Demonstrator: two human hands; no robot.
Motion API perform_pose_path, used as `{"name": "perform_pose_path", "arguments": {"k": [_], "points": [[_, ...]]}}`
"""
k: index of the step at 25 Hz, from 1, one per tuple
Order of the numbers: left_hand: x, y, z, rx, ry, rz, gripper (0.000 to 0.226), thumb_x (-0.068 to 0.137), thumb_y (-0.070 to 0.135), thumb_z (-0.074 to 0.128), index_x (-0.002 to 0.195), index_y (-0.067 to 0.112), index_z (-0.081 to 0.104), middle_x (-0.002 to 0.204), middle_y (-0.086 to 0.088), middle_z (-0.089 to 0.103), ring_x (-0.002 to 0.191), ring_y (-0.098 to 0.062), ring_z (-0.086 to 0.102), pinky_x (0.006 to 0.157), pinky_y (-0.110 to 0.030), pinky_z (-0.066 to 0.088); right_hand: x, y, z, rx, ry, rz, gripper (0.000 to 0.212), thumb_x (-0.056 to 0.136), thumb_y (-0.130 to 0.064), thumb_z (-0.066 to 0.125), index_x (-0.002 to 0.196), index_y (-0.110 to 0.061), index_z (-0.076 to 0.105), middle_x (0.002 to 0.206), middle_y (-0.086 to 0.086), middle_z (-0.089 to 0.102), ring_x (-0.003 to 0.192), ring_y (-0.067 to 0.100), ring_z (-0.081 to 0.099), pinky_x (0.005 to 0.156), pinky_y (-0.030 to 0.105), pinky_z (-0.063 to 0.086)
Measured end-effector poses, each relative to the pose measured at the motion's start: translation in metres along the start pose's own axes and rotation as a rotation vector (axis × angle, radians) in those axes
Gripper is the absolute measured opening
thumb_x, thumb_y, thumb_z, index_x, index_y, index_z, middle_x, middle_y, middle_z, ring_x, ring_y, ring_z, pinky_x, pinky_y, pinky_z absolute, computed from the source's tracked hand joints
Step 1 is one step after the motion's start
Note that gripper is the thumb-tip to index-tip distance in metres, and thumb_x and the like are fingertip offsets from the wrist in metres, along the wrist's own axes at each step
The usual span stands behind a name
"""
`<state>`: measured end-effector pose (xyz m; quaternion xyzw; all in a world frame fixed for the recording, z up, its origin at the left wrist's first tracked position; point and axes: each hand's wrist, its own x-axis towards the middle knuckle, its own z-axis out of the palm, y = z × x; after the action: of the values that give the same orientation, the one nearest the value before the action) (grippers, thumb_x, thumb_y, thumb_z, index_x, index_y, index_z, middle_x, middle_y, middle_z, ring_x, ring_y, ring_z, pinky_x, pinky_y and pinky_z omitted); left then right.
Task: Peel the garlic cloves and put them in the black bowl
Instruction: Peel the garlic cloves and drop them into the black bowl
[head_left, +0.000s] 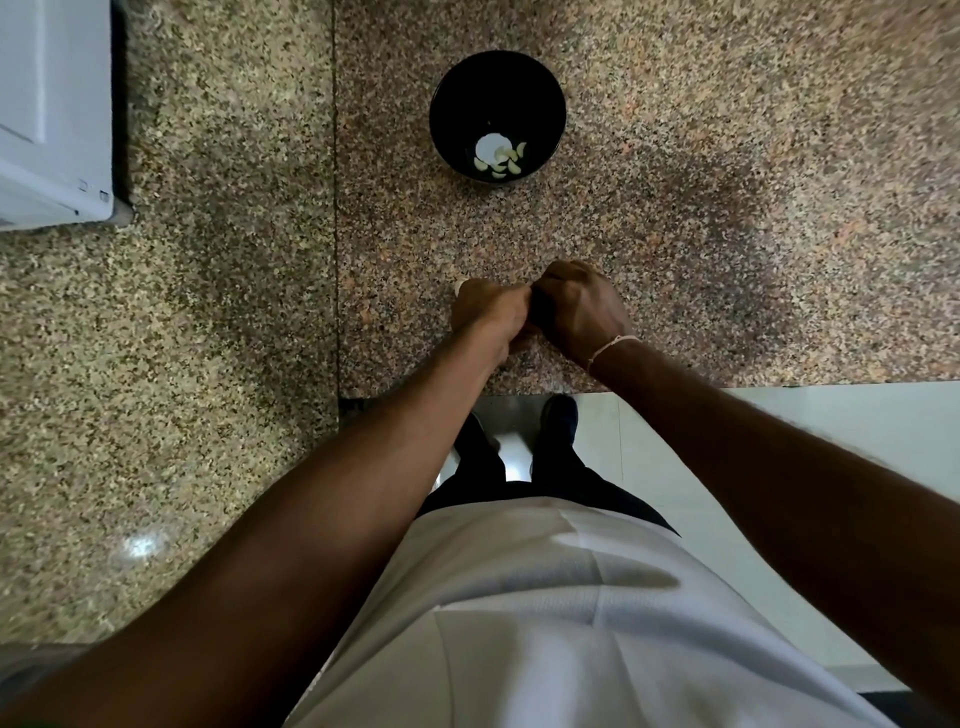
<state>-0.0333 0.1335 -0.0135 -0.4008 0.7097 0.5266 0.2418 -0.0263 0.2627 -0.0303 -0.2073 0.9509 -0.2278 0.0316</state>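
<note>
The black bowl (540, 83) stands on the speckled granite counter (727, 208), straight ahead of me and well beyond my hands. Several peeled pale garlic cloves (506, 162) lie in its bottom. My left hand (488, 312) and my right hand (579, 306) meet knuckle to knuckle just above the counter near its front edge, fingers curled inward. A pale garlic clove (461, 285) pokes out at the top of my left hand. What the fingers pinch between the two hands is mostly hidden. A thin bracelet circles my right wrist.
A white appliance (52, 114) sits at the far left corner. A dark seam (335, 208) runs front to back through the granite. The counter's front edge (779, 387) lies just behind my wrists, with light floor tiles and my shoes below.
</note>
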Motion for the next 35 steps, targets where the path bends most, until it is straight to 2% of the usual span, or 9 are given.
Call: {"name": "perform_pose_path", "arguments": {"k": [3, 5, 8, 10, 15, 20, 26, 32, 35], "points": [[-0.002, -0.002, -0.002, -0.012, -0.032, 0.013, 0.019, 0.089, 0.018, 0.077, 0.095, 0.001, 0.073, 0.081, -0.018, 0.077, 0.059, -0.028, 0.075, 0.055, -0.046, 0.064, -0.003, -0.001, 0.001, -0.021, 0.003, 0.046, 0.013, 0.097, -0.019, 0.061, 0.089, -0.012, 0.068, 0.087, 0.006, 0.061, 0.083, 0.026, 0.057, 0.072, 0.043, 0.054], [-0.003, -0.005, -0.002, 0.012, -0.058, 0.050, 0.020, 0.091, 0.021, 0.076, 0.091, 0.001, 0.074, 0.077, -0.017, 0.077, 0.056, -0.027, 0.074, 0.057, -0.048, 0.065, -0.006, -0.001, 0.002, -0.001, 0.047, 0.096, 0.009, 0.097, -0.015, 0.061, 0.092, -0.010, 0.067, 0.091, 0.008, 0.060, 0.085, 0.027, 0.056, 0.071, 0.044, 0.052], [-0.006, -0.014, -0.003, 0.013, -0.059, 0.096, 0.015, 0.089, 0.021, 0.077, 0.084, 0.008, 0.072, 0.075, -0.015, 0.077, 0.058, -0.031, 0.075, 0.057, -0.053, 0.064, -0.018, -0.005, 0.003, 0.099, 0.117, 0.149, 0.012, 0.100, -0.015, 0.058, 0.094, -0.009, 0.066, 0.094, 0.008, 0.058, 0.081, 0.023, 0.053, 0.064, 0.034, 0.044], [-0.008, -0.015, -0.006, -0.023, -0.074, 0.132, 0.006, 0.090, 0.018, 0.075, 0.087, 0.013, 0.073, 0.080, -0.014, 0.078, 0.066, -0.034, 0.077, 0.059, -0.054, 0.065, -0.020, -0.008, -0.003, 0.169, 0.126, 0.193, 0.011, 0.099, -0.015, 0.059, 0.097, -0.010, 0.068, 0.096, 0.009, 0.060, 0.077, 0.022, 0.054, 0.063, 0.028, 0.038], [-0.015, -0.010, -0.013, -0.165, -0.199, 0.127, 0.011, 0.099, 0.018, 0.071, 0.090, 0.014, 0.073, 0.086, -0.012, 0.078, 0.070, -0.022, 0.075, 0.066, -0.042, 0.066, -0.018, -0.011, -0.012, 0.326, 0.153, 0.251, 0.013, 0.093, -0.010, 0.062, 0.100, -0.014, 0.072, 0.094, 0.005, 0.069, 0.080, 0.020, 0.063, 0.070, 0.031, 0.051], [-0.017, -0.005, -0.022, -0.289, -0.268, 0.086, 0.009, 0.099, 0.018, 0.072, 0.100, 0.009, 0.073, 0.089, -0.011, 0.079, 0.073, -0.019, 0.074, 0.060, -0.032, 0.061, -0.011, -0.013, -0.020, 0.556, 0.153, 0.417, 0.011, 0.094, -0.009, 0.067, 0.099, -0.016, 0.074, 0.088, -0.007, 0.074, 0.077, 0.004, 0.069, 0.067, 0.013, 0.051], [-0.018, -0.005, -0.026, -0.319, -0.292, 0.109, 0.014, 0.097, 0.019, 0.074, 0.104, 0.007, 0.074, 0.096, -0.012, 0.080, 0.081, -0.020, 0.076, 0.070, -0.040, 0.064, -0.009, -0.008, -0.021, 0.786, 0.138, 0.475, 0.022, 0.094, -0.004, 0.069, 0.109, -0.018, 0.075, 0.094, -0.005, 0.077, 0.086, 0.010, 0.076, 0.078, 0.033, 0.064], [-0.023, -0.009, -0.029, -0.361, -0.292, 0.114, 0.021, 0.097, 0.017, 0.074, 0.110, 0.002, 0.071, 0.090, -0.010, 0.077, 0.073, -0.018, 0.073, 0.063, -0.036, 0.064, -0.011, -0.013, -0.018, 0.957, 0.150, 0.535, 0.013, 0.094, -0.002, 0.071, 0.105, -0.008, 0.076, 0.091, 0.003, 0.078, 0.084, 0.015, 0.077, 0.077, 0.031, 0.064], [-0.024, -0.010, -0.030, -0.370, -0.263, 0.108, 0.027, 0.097, 0.017, 0.073, 0.115, -0.003, 0.068, 0.090, -0.013, 0.075, 0.074, -0.020, 0.071, 0.062, -0.036, 0.065, -0.014, -0.016, -0.014, 1.100, 0.196, 0.618, 0.012, 0.096, 0.003, 0.066, 0.101, -0.006, 0.073, 0.087, 0.007, 0.076, 0.080, 0.019, 0.076, 0.077, 0.035, 0.064]]}}
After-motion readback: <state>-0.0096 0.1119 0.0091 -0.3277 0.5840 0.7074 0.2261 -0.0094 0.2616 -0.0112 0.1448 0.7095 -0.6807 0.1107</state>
